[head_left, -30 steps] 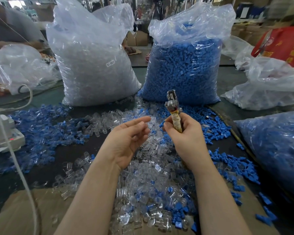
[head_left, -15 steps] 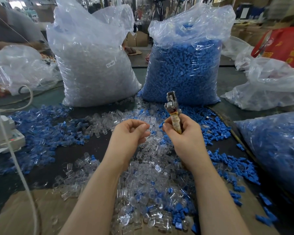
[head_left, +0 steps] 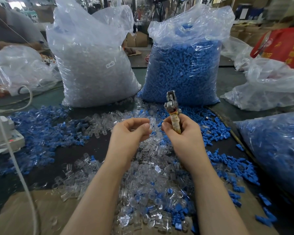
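Far to the left of the left fingers, a thin white cable [head_left: 12,155] runs down past a white box-shaped device [head_left: 5,138] on the dark counter [head_left: 98,146]. Loose small blue plastic pieces [head_left: 41,126] are strewn between that device and the fingers. Behind and to the left of them stands a large clear plastic bag of transparent pieces [head_left: 95,68].

The left hand [head_left: 129,133] hovers over a heap of small transparent plastic caps [head_left: 151,175]. Its fingers [head_left: 143,123] are curled in toward the thumb. Whether they pinch one of the clear caps cannot be told.

Just to the right, close but not touching, the right hand [head_left: 183,136] grips a metal plier-like tool with a yellowish wrapped handle [head_left: 173,112]. Its fingers are clamped round the handle. The tool stands nearly upright, and its grey metal head rises above the fingertips of both hands.

Behind the tool stands a large clear plastic bag full of blue pieces [head_left: 182,68]. Well to the right of the right fingers lies another clear bag of blue pieces [head_left: 275,146].
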`<state>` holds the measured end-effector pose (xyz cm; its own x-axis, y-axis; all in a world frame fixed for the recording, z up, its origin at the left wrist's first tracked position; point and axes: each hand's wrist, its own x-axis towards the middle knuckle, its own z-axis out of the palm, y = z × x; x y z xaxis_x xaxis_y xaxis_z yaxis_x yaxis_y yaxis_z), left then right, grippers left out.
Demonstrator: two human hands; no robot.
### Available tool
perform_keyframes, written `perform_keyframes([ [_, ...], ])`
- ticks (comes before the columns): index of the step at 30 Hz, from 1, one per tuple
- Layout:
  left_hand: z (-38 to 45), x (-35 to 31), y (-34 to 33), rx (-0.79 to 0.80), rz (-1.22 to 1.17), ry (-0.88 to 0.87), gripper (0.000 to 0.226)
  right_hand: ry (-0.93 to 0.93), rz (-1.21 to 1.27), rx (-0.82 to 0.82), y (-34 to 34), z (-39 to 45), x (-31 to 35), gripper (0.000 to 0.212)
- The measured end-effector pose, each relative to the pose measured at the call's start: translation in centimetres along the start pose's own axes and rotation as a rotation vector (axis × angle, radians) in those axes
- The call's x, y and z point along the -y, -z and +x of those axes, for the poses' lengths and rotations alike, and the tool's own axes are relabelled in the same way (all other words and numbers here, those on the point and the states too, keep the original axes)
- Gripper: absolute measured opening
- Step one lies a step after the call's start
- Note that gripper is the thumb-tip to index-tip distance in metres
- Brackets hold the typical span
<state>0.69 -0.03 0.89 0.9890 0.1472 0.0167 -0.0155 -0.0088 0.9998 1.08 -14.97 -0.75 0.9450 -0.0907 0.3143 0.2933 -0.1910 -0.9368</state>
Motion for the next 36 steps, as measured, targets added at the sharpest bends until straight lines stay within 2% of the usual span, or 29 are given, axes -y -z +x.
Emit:
perform_keyframes([
  [3,-0.2,0.0,-0.1,0.007,0.056,-0.018,0.009,0.002,0.008,-0.004,0.0,0.0,0.0,0.013],
  [7,-0.2,-0.1,-0.4,-0.063,0.002,-0.035,0.011,0.012,0.021,-0.014,0.0,0.0,0.1,0.012],
  [11,-0.3,-0.2,-0.6,-0.095,-0.180,0.018,0.008,0.030,0.032,-0.025,-0.1,-0.2,0.3,0.013],
  [17,-0.4,-0.3,-1.2,-0.015,-0.415,0.163,0.009,0.073,0.028,-0.041,-0.4,-0.2,0.3,0.013],
  [22,-0.6,-0.4,-1.6,0.026,-0.418,0.170,0.012,0.112,0.047,-0.075,-0.6,-0.1,0.4,0.018],
  [27,-0.9,-0.7,-1.8,0.037,-0.417,0.150,0.010,0.122,0.013,-0.139,-0.9,-0.2,0.3,0.010],
  [36,-1.3,-0.9,-1.9,-0.026,-0.259,-0.042,0.010,0.092,-0.043,-0.148,-1.4,-0.4,0.6,0.008],
])
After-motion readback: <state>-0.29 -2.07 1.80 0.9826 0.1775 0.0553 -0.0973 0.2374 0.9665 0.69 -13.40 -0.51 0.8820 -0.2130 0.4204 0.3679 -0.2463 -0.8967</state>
